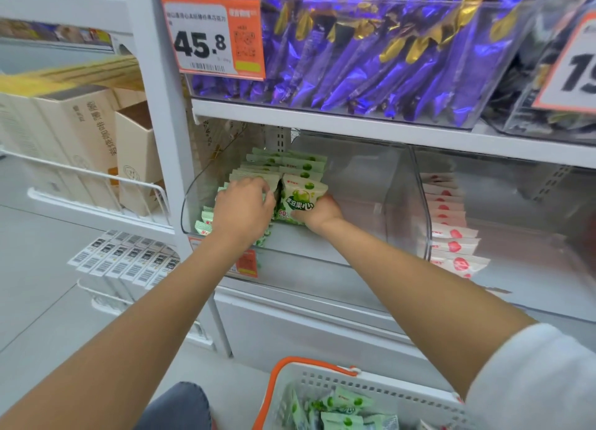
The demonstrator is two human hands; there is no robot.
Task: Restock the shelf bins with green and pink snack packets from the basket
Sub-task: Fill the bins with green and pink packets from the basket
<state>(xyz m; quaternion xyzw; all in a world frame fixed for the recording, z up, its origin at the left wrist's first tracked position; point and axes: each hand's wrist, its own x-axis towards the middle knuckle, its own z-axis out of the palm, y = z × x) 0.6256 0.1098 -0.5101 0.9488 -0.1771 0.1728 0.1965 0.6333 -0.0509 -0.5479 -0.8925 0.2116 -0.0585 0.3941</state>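
Green pkts (301, 194) hide fingertips of both hands (244, 203) (319, 215); basket (371, 385) cut off at btm.

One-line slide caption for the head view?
Left grip holds the green packet row in the clear bin while right grip holds another packet beside it; basket sits below.

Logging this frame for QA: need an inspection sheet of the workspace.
Surface: clear left bin, its right part bare.
Job's things: green packet row stands in the left bin; pink packets in the next bin; basket below holds more green ones.
Clutter: purple packets above, price tag.
Hands: left hand curls over the row; right hand grips one green packet upright.
Cables: nothing seen.
Surroundings: boxes in a wire rack at left, grey floor.
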